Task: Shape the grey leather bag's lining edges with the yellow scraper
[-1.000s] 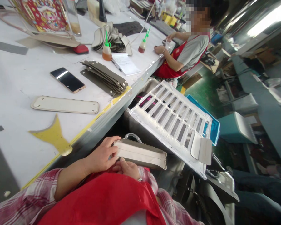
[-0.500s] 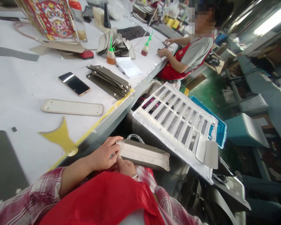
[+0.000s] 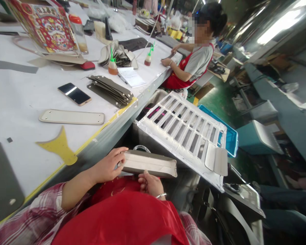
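Since a moment ago our right hand (image 3: pixel 150 183) has slid from the near left end toward the middle of the folded grey panel (image 3: pixel 149 164), fingers curled under its near edge. Our left hand (image 3: pixel 107 166) pinches the left end, keeping the panel level over our lap, below the table edge (image 3: pixel 112 119) and left of the white slotted tray (image 3: pixel 183 126).

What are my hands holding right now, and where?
A folded grey leather panel: left hand grips its left end, right hand supports its lower edge.
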Demonstrator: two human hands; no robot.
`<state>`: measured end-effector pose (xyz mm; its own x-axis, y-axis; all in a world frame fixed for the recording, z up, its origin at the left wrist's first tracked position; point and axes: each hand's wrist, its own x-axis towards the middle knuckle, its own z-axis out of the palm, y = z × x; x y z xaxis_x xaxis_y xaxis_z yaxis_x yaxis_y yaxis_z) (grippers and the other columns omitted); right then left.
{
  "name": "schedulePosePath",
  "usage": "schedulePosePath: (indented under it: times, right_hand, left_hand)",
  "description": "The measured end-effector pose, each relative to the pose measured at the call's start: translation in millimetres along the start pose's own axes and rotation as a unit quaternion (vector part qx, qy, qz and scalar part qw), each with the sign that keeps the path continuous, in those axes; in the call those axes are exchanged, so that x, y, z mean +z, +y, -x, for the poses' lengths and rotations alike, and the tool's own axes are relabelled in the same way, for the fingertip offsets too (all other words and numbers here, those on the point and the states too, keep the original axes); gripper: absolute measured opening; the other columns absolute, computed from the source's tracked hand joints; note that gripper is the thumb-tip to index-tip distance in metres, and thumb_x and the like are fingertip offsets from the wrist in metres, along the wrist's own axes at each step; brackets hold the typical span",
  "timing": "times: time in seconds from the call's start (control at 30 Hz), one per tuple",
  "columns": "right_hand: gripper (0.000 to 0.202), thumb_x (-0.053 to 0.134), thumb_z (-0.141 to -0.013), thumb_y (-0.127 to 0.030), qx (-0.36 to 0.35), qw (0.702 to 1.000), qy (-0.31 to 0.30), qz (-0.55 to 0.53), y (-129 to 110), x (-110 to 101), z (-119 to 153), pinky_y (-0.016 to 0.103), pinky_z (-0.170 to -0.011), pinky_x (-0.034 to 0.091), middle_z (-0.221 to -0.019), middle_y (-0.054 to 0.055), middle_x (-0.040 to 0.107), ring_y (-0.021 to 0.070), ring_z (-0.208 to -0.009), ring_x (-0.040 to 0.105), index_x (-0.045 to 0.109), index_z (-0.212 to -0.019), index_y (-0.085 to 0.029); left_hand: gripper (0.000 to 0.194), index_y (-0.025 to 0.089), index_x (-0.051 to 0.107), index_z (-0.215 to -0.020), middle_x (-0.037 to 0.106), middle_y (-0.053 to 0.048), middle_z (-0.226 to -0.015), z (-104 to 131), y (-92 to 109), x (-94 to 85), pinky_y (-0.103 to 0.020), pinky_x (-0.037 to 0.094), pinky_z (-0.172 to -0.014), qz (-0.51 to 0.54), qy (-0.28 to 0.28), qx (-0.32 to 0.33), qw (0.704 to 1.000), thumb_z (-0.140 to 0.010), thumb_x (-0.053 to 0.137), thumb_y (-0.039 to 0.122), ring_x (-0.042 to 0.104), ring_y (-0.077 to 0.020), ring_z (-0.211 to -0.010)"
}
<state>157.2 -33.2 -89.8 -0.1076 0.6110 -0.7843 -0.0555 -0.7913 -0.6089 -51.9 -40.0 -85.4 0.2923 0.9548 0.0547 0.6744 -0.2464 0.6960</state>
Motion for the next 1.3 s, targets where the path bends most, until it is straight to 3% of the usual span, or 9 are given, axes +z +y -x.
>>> schedulePosePath:
  times: [0.23, 0.33, 0.43, 0.53, 0.63, 0.9, 1.07, 1.23, 1.3]
  right_hand:
    - [0.033, 0.058, -0.079, -0.041, -0.008, 0.996, 0.062, -0.069, -3, -42, 5, 0.017, -0.031, 0.027, -0.047, -0.002, 0.052, 0.0050, -0.031, 0.039, 0.058, -0.065, -0.011]
    - [0.035, 0.059, -0.077, -0.045, -0.024, 0.997, -0.003, -0.076, 4, -59, -1, 0.018, -0.032, 0.030, -0.049, -0.002, 0.053, 0.0059, -0.034, 0.042, 0.058, -0.068, -0.012]
    - [0.041, 0.066, -0.068, -0.052, -0.017, 0.993, -0.101, -0.058, 11, -68, -6, 0.018, -0.036, 0.033, -0.052, -0.001, 0.055, 0.0059, -0.037, 0.045, 0.060, -0.071, -0.011]
    - [0.049, 0.070, -0.058, -0.056, -0.032, 0.987, -0.157, 0.008, 12, -69, -3, 0.018, -0.037, 0.031, -0.053, 0.001, 0.057, 0.0058, -0.038, 0.046, 0.062, -0.070, -0.010]
    - [0.049, 0.070, -0.057, -0.058, -0.053, 0.983, -0.160, 0.070, 11, -69, 5, 0.018, -0.038, 0.029, -0.055, 0.002, 0.058, 0.0062, -0.039, 0.046, 0.063, -0.070, -0.011]
    - [0.043, 0.066, -0.060, -0.059, -0.103, 0.973, -0.184, 0.099, 10, -73, -2, 0.022, -0.040, 0.029, -0.060, 0.003, 0.058, 0.0093, -0.044, 0.045, 0.068, -0.070, -0.017]
    - [0.048, 0.063, -0.062, -0.061, -0.113, 0.941, -0.264, 0.180, -2, -59, 31, 0.020, -0.044, 0.031, -0.064, 0.003, 0.061, 0.0096, -0.048, 0.051, 0.064, -0.075, -0.015]
    - [0.062, 0.060, -0.060, -0.067, -0.025, 0.923, -0.383, 0.034, -21, -27, 56, 0.026, -0.057, 0.043, -0.075, 0.005, 0.063, 0.0152, -0.061, 0.060, 0.059, -0.091, -0.013]
    - [0.052, 0.061, -0.064, -0.062, -0.098, 0.934, -0.344, 0.003, -30, -24, 57, 0.024, -0.056, 0.041, -0.068, 0.002, 0.061, 0.0119, -0.057, 0.055, 0.060, -0.083, -0.013]
  left_hand:
    - [0.019, 0.021, 0.046, -0.097, 0.039, -0.008, -0.134, 18, 0, -7.7, -0.036, 0.035, -0.101, -0.006, 0.027, -0.038, 0.999, -0.080, 0.046, 0.028, 0.041, -0.0209, -0.121]
    - [0.030, 0.021, 0.046, -0.105, 0.044, -0.008, -0.130, 47, -14, -20.4, -0.040, 0.033, -0.102, -0.115, 0.158, -0.074, 0.978, -0.080, 0.048, 0.038, 0.043, -0.0237, -0.119]
    - [0.048, 0.017, 0.044, -0.115, 0.041, -0.014, -0.132, 83, -44, -25.5, -0.050, 0.029, -0.103, -0.259, 0.257, -0.137, 0.921, -0.077, 0.052, 0.044, 0.038, -0.0330, -0.122]
    - [0.060, 0.009, 0.038, -0.123, 0.037, -0.022, -0.134, 112, -73, -22.6, -0.055, 0.031, -0.098, -0.348, 0.229, -0.209, 0.885, -0.076, 0.051, 0.043, 0.034, -0.0402, -0.123]
    - [0.046, 0.005, 0.045, -0.118, 0.046, -0.024, -0.126, 125, -77, -21.2, -0.048, 0.037, -0.096, -0.371, 0.196, -0.230, 0.878, -0.077, 0.044, 0.027, 0.042, -0.0351, -0.118]
    - [0.034, 0.021, 0.055, -0.114, 0.061, -0.008, -0.114, 128, -48, -46.6, -0.038, 0.045, -0.087, -0.423, 0.201, -0.207, 0.859, -0.082, 0.043, 0.015, 0.056, -0.0239, -0.102]
    - [0.037, 0.020, 0.050, -0.121, 0.064, -0.009, -0.107, 136, 15, -70.4, -0.041, 0.041, -0.092, -0.454, 0.280, -0.060, 0.844, -0.085, 0.044, 0.017, 0.058, -0.0238, -0.098]
    - [0.051, 0.027, 0.038, -0.133, 0.062, -0.002, -0.113, 85, 85, -31.7, -0.039, 0.037, -0.095, -0.359, 0.219, 0.205, 0.884, -0.085, 0.037, 0.012, 0.057, -0.0215, -0.099]
    - [0.046, 0.024, 0.047, -0.128, 0.063, -0.002, -0.111, 57, 106, -1.5, -0.036, 0.037, -0.095, -0.337, 0.164, 0.302, 0.877, -0.086, 0.033, 0.009, 0.057, -0.0191, -0.098]
